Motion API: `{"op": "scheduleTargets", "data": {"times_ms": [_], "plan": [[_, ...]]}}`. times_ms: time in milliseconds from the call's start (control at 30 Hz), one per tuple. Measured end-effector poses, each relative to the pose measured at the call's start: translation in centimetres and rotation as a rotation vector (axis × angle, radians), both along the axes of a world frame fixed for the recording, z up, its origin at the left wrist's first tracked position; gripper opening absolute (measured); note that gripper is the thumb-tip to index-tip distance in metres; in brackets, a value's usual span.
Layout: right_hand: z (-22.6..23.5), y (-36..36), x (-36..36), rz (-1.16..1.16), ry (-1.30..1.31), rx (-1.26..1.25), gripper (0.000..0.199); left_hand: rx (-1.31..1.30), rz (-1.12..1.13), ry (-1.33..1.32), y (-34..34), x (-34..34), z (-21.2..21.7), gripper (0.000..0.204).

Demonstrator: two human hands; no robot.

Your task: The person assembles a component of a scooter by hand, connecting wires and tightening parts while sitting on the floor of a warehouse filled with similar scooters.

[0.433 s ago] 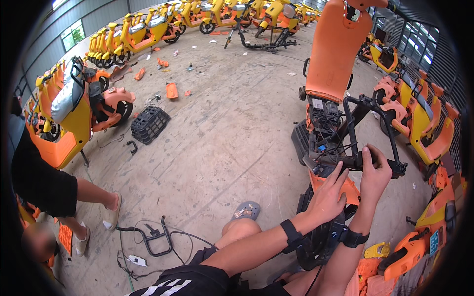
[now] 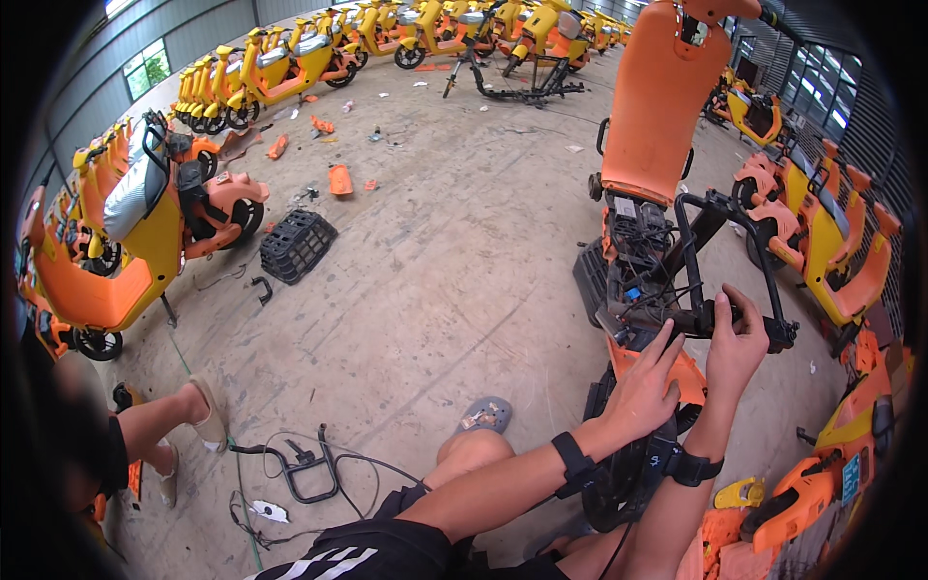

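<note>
In front of me on the right stands a partly stripped scooter with a long orange body panel (image 2: 657,106) upright at its far end. Its black tubular frame (image 2: 688,242) and a bundle of dark wires (image 2: 643,266) lie exposed. My left hand (image 2: 638,391) reaches in with fingers stretched out, the fingertips at a black part beside the frame's lower bar. Bent round that bar's near side is my right hand (image 2: 739,343), thumb and fingers closed at the dark bar; whatever small piece may lie between them is hidden. Both wrists wear black straps.
A black basket (image 2: 298,246) and a bent black tube frame with cables (image 2: 311,469) lie on the floor to the left. A yellow-orange scooter (image 2: 145,232) stands beyond a co-worker's legs (image 2: 159,425). Orange panels (image 2: 793,507) pile up at the right. Scooter rows line the back.
The co-worker at the left has moved lower and further toward the left edge, uncovering more of the scooter there. My hands stay almost in the same place.
</note>
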State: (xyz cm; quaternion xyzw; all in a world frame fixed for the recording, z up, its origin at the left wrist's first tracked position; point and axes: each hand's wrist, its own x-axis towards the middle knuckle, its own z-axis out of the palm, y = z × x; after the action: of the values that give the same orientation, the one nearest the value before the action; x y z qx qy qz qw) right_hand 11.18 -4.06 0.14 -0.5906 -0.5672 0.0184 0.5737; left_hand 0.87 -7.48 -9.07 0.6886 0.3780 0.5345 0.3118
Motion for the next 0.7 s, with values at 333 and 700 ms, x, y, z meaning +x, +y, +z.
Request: {"op": "scheduleTargets", "data": {"times_ms": [333, 700], "plan": [[-0.5, 0.3, 0.3, -0.021, 0.079, -0.013, 0.023, 0.004, 0.005, -0.001, 0.0, 0.0, 0.0, 0.070], [0.4, -0.2, -0.4, -0.091, -0.009, 0.010, 0.023, 0.009, 0.008, -0.001, 0.0, -0.1, 0.0, 0.071]]}}
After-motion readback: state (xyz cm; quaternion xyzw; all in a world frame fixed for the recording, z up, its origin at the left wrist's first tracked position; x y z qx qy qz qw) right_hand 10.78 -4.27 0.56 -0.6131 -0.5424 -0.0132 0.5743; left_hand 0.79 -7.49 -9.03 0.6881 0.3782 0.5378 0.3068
